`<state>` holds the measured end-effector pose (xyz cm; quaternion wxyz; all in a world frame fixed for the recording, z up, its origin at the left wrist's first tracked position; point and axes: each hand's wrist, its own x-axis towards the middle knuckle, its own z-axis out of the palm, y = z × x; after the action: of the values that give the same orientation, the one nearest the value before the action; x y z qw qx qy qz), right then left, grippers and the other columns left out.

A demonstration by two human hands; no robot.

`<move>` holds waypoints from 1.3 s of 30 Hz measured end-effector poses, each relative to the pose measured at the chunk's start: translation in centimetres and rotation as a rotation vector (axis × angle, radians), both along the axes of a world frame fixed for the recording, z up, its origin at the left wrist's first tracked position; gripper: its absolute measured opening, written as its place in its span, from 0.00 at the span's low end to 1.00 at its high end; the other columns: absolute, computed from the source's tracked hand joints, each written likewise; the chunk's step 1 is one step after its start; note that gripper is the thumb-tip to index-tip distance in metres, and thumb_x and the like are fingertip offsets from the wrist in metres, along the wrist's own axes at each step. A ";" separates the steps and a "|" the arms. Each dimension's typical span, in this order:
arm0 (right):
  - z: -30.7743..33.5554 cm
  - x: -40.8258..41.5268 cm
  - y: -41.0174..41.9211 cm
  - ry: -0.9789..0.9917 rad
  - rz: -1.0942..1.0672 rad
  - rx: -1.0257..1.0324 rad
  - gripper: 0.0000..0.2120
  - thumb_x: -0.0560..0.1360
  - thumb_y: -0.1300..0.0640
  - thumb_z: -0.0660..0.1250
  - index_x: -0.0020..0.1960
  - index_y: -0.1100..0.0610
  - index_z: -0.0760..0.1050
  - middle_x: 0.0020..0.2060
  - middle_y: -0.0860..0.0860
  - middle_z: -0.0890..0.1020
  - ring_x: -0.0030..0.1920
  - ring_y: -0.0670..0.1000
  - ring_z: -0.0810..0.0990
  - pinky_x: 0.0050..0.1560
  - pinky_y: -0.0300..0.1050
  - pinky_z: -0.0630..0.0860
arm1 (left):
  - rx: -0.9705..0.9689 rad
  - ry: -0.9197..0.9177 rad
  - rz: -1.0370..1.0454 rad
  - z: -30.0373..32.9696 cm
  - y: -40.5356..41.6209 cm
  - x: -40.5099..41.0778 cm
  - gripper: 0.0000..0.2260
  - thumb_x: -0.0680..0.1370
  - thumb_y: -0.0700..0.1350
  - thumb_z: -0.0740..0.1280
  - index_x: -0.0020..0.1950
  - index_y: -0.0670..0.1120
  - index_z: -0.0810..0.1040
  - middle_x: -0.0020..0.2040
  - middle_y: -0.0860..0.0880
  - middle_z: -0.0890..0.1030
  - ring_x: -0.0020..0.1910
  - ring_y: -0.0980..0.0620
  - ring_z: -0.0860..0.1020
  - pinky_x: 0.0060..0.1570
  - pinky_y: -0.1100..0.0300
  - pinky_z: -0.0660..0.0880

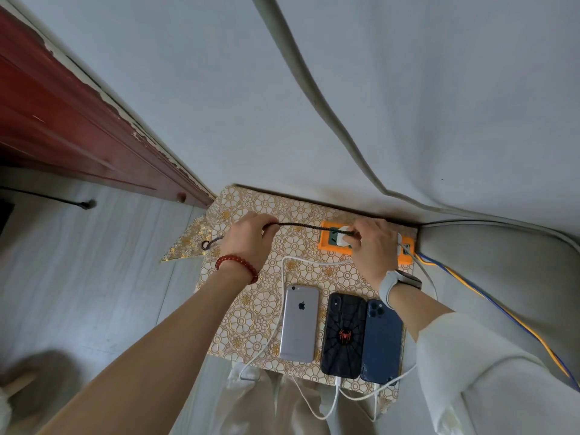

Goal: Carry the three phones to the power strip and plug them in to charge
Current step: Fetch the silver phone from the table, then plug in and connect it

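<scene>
Where wall meets floor, floral-patterned table (244, 324) beside red door (78, 120).

A gold and white flower pattern is shown on the cloth (251, 309). The 3 phones are seen as silver (298, 323), black with a red spider on a web (343, 335), and dark blue (381, 340). The power strip (329, 241) is orange, the braided cable (301, 226) black.

Apple logo on silver phone (298, 324) back; red spider emblem on black phone (344, 335).
</scene>
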<state>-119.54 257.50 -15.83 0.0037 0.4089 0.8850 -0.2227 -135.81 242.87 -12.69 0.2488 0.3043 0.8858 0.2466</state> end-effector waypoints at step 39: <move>13.9 4.7 -24.6 0.669 -0.402 -1.246 0.07 0.77 0.62 0.60 0.49 0.65 0.73 0.44 0.60 0.84 0.44 0.57 0.84 0.47 0.46 0.82 | -0.018 -0.827 -0.073 8.9 -20.3 6.3 0.19 0.80 0.54 0.49 0.64 0.48 0.70 0.62 0.46 0.77 0.60 0.49 0.75 0.65 0.51 0.66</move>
<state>-114.80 232.92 -1.89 -0.0758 0.3955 0.4560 -0.7937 -129.54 222.57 -3.79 0.5951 0.2085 0.7019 0.3312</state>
